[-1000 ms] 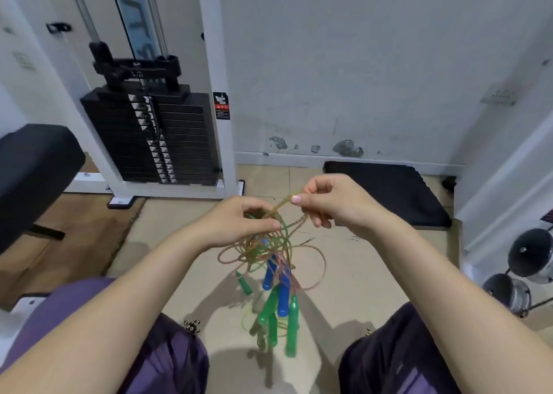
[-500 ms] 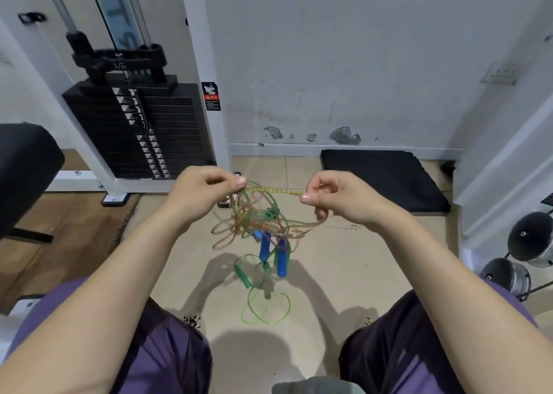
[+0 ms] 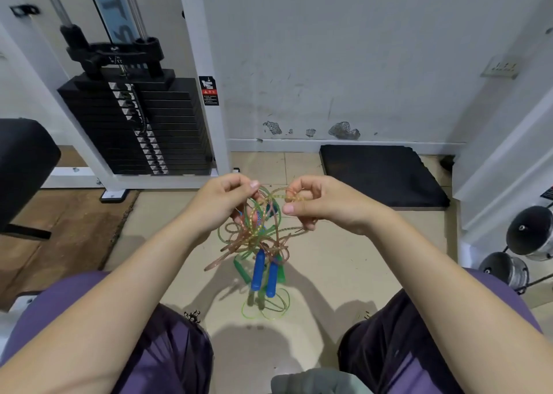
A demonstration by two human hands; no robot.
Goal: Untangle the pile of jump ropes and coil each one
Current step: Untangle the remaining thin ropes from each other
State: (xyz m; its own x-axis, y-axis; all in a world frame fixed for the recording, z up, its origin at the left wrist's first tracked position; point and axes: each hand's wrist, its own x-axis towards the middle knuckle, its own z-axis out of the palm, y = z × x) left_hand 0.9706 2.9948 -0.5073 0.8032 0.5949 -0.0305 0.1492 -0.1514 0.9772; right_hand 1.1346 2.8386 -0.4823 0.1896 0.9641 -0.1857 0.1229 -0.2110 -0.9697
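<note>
Both pinching cord: left hand [image 3: 221,202], right hand [image 3: 321,203] | tangle [image 3: 254,232] hangs at your 6 | blue handles [image 3: 264,269] dangling lengthwise below, no coils yet

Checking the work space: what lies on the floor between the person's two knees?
In the head view, only a loose green rope loop lies on bare floor tile there; blue handles dangle above it.

Scuffed white wall [image 3: 359,49], beige tile floor [image 3: 329,259], black weight stack [image 3: 134,124], dark mat [image 3: 380,175].
</note>
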